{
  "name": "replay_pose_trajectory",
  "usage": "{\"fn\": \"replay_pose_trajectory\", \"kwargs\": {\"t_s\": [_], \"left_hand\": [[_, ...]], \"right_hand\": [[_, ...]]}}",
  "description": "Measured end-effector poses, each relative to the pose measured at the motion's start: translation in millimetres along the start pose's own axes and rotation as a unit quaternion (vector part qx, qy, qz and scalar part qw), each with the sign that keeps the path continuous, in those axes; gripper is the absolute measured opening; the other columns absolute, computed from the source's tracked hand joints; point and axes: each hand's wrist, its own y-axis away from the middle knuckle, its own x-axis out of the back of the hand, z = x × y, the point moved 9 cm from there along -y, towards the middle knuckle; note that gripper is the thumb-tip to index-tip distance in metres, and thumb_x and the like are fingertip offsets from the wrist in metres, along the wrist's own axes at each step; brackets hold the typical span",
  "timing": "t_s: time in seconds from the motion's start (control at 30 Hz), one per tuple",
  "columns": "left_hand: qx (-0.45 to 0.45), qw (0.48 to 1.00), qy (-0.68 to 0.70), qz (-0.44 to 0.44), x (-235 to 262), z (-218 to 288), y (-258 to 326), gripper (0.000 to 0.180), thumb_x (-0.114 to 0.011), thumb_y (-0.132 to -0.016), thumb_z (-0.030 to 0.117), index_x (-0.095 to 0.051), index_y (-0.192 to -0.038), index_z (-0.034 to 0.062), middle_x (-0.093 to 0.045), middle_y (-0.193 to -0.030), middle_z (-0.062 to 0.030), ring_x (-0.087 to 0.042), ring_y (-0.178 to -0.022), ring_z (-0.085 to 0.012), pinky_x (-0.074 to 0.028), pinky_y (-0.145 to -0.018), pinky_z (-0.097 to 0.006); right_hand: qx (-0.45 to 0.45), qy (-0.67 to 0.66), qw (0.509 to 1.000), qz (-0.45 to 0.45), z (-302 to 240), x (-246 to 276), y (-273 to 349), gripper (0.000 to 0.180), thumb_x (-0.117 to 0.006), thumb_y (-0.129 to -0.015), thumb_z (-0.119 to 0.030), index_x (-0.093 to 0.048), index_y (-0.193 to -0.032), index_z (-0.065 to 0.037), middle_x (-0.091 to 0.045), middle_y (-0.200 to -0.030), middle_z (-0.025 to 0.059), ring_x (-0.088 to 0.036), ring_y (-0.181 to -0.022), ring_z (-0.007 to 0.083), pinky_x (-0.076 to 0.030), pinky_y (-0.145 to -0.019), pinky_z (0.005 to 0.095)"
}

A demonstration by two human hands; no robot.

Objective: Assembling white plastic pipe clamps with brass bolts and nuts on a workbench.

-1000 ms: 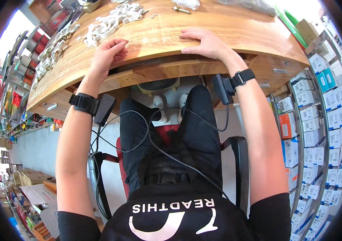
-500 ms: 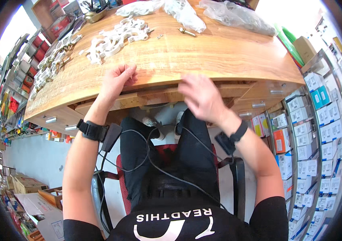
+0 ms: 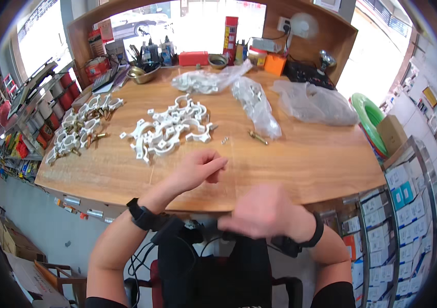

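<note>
My left hand [image 3: 196, 170] rests on the wooden table [image 3: 300, 159] near its front edge, fingers curled loosely and holding nothing. A pile of white plastic pipe clamps [image 3: 169, 128] lies just beyond it. My right hand [image 3: 264, 211] is blurred, hovering below the table's front edge over my lap, fingers apart and empty. A brass bolt [image 3: 257, 137] and small screws [image 3: 224, 139] lie on the wood ahead of the hands. Both wrists wear black bands.
Assembled clamps with brass bolts [image 3: 80, 128] lie at the left. Clear plastic bags [image 3: 311, 102] of parts lie at the back right. Tools, a spray can [image 3: 230, 32] and boxes line the back. Shelves of boxed stock [image 3: 403, 200] stand to the right.
The view has tilted up from my lap to the tabletop. My left hand has moved from the table's edge onto its top. My right hand has left the edge and dropped toward my lap.
</note>
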Motion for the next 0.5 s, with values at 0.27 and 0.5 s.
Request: {"fn": "replay_pose_trajectory", "kwargs": {"t_s": [0.27,0.5], "left_hand": [[-0.062,0.963,0.257,0.06,56,28,-68,0.023,-0.048,-0.084,0.024,-0.045,-0.066,0.01,-0.038,-0.051,0.0029,-0.041,-0.048,-0.0084,-0.036,-0.048,-0.022],[-0.077,0.866,0.478,0.125,96,3,-72,0.014,-0.05,-0.083,0.021,-0.044,-0.078,0.0087,-0.031,-0.051,0.0048,-0.033,-0.047,-0.0076,-0.03,-0.046,-0.021]], "right_hand": [[-0.357,0.033,0.931,-0.068,192,-21,-13,0.016,-0.055,-0.074,-0.026,-0.06,-0.075,-0.011,-0.059,-0.067,0.0097,-0.056,-0.06,0.0281,-0.043,-0.052,0.0361],[-0.444,-0.022,0.887,-0.125,236,-58,3,0.021,-0.054,-0.074,-0.029,-0.061,-0.076,-0.009,-0.059,-0.07,0.0106,-0.057,-0.066,0.0273,-0.044,-0.058,0.0363]]}}
